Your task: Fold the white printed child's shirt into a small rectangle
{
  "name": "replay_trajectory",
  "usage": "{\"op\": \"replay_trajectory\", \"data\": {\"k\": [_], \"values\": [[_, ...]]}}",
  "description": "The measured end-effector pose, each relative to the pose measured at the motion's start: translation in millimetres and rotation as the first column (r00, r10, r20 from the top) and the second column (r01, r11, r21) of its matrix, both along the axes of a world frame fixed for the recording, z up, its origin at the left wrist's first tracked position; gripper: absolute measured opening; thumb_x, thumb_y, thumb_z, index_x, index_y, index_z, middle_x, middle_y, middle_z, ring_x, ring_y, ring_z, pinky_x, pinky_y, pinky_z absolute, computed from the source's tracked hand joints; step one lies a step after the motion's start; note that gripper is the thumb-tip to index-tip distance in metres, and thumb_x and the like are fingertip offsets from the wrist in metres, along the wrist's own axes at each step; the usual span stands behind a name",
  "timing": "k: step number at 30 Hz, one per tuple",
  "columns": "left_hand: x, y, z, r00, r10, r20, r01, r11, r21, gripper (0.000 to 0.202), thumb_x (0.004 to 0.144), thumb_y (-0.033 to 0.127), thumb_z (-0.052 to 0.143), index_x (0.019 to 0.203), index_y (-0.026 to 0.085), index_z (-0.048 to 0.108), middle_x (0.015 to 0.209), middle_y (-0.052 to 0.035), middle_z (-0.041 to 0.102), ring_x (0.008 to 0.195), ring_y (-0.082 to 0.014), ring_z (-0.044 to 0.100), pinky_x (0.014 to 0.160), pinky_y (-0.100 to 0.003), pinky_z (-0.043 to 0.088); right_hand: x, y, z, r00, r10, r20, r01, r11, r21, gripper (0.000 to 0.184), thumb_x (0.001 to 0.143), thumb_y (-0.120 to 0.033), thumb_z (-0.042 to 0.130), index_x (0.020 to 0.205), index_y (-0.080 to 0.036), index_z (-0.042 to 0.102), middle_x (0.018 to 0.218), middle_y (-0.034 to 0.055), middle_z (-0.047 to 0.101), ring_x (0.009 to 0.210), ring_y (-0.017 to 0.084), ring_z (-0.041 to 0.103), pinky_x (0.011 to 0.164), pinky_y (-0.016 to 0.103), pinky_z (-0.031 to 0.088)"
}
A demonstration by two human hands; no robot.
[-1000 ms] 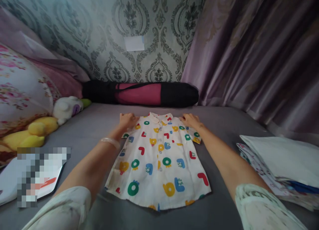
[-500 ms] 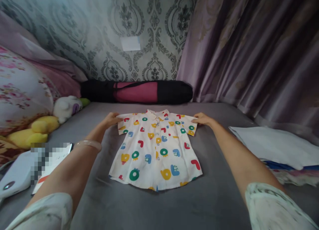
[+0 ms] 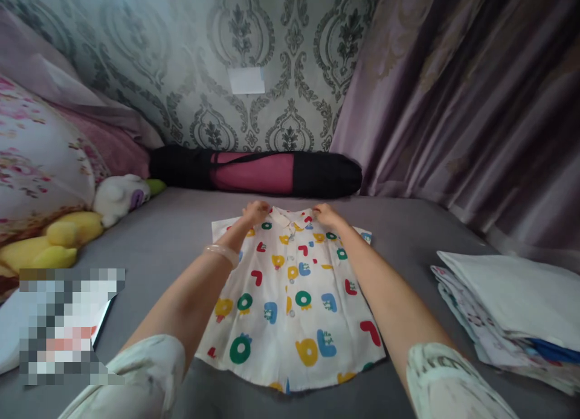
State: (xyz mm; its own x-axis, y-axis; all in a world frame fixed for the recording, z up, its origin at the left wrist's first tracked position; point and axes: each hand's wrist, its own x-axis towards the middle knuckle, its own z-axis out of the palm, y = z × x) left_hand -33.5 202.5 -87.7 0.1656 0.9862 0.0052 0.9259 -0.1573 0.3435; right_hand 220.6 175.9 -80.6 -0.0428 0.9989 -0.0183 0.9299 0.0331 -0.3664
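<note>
A small white shirt (image 3: 290, 298) printed with red, yellow, green and blue shapes lies flat and face up on the grey bed surface (image 3: 181, 225). My left hand (image 3: 256, 212) rests on the shirt just left of its collar, fingers curled onto the cloth. My right hand (image 3: 325, 214) rests just right of the collar in the same way. Both sleeves of the shirt are spread out to the sides. A pale bangle sits on my left wrist.
A black and pink roll (image 3: 256, 172) lies along the wall at the back. Stuffed toys (image 3: 67, 228) and a floral pillow (image 3: 36, 159) lie at the left. A stack of folded clothes (image 3: 512, 310) sits at the right, below a purple curtain (image 3: 475, 104).
Both hands moved inward from the sleeve ends to either side of the collar. The sleeves, pulled outward half a second ago, now lie spread flat.
</note>
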Motion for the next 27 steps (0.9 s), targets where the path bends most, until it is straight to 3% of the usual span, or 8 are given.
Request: {"op": "replay_trajectory", "data": {"k": [4,8,11,15,18,21,24,27], "values": [[19.1,10.6,-7.0,0.997,0.076,0.009,-0.075,0.996,-0.056,0.034,0.088,0.032,0.045,0.115,0.024,0.063,0.117,-0.0113,0.065,0.113,-0.0301,0.054,0.092,-0.045,0.038,-9.1,13.3,-10.0,1.0,0.001,-0.002,-0.002,1.0,-0.029,0.02,0.089,-0.021,0.046,0.083,-0.017,0.065,0.092,0.0079,0.069,0.085,0.018,0.06,0.073,0.025,0.044],[17.8,12.8,-5.8,0.997,0.078,0.001,-0.078,0.994,-0.076,0.032,0.082,0.034,0.055,0.111,0.024,0.064,0.11,-0.0096,0.068,0.108,-0.0291,0.057,0.089,-0.041,0.04,-6.1,19.2,-15.8,1.0,-0.003,-0.007,0.002,0.999,-0.05,0.01,0.083,-0.023,0.057,0.084,-0.017,0.064,0.09,0.0072,0.068,0.085,0.019,0.06,0.074,0.026,0.045],[17.8,6.9,-4.9,0.998,0.055,-0.011,-0.055,0.998,-0.043,0.027,0.08,0.032,0.057,0.104,0.024,0.066,0.105,-0.0079,0.068,0.108,-0.03,0.055,0.088,-0.041,0.039,-9.9,16.4,-22.3,0.999,-0.038,-0.002,0.038,0.999,-0.03,0.013,0.085,-0.024,0.054,0.091,-0.018,0.063,0.099,0.0088,0.066,0.092,0.021,0.06,0.079,0.028,0.044],[24.2,-10.2,-15.7,0.998,0.046,-0.039,-0.041,0.993,0.108,0.03,0.086,0.024,0.044,0.111,0.02,0.06,0.117,-0.0118,0.061,0.118,-0.0332,0.044,0.092,-0.046,0.033,-24.0,0.3,-36.7,0.987,-0.157,0.034,0.15,0.975,0.164,0.022,0.089,-0.019,0.045,0.107,-0.015,0.059,0.112,0.0145,0.06,0.105,0.025,0.055,0.087,0.034,0.042],[28.4,-20.5,-30.3,0.994,0.051,-0.098,-0.025,0.968,0.25,0.032,0.087,0.019,0.038,0.115,0.015,0.054,0.119,-0.0164,0.055,0.113,-0.0326,0.045,0.09,-0.045,0.033,-33.0,-11.9,-48.0,0.976,-0.216,0.027,0.195,0.92,0.34,0.028,0.088,-0.012,0.042,0.113,-0.011,0.054,0.115,0.0179,0.055,0.106,0.027,0.053,0.09,0.037,0.039],[30.2,-23.5,-37.9,0.985,0.117,-0.129,-0.069,0.942,0.328,0.031,0.09,0.019,0.035,0.116,0.012,0.05,0.117,-0.0186,0.053,0.108,-0.032,0.047,0.086,-0.043,0.035,-36.0,-17.0,-53.2,0.968,-0.249,-0.01,0.231,0.881,0.413,0.029,0.089,-0.015,0.042,0.116,-0.008,0.051,0.116,0.0193,0.052,0.104,0.027,0.051,0.089,0.036,0.039],[32.0,-24.3,-32.2,0.98,0.13,-0.152,-0.075,0.944,0.323,0.03,0.093,0.02,0.031,0.114,0.01,0.05,0.116,-0.0188,0.053,0.107,-0.0307,0.049,0.087,-0.04,0.036,-34.9,-17.4,-49.5,0.97,-0.241,0.042,0.209,0.905,0.37,0.027,0.091,-0.014,0.038,0.11,-0.008,0.055,0.113,0.0183,0.054,0.106,0.027,0.05,0.091,0.035,0.037],[32.6,-30.5,-19.6,0.98,0.078,-0.181,-0.03,0.966,0.255,0.032,0.095,0.02,0.026,0.114,0.01,0.05,0.113,-0.0183,0.056,0.103,-0.0283,0.054,0.086,-0.038,0.038,-32.2,-20.9,-39.7,0.977,-0.165,0.132,0.129,0.961,0.245,0.032,0.091,-0.011,0.034,0.11,-0.01,0.06,0.114,0.0171,0.057,0.11,0.026,0.049,0.095,0.035,0.034]]}}
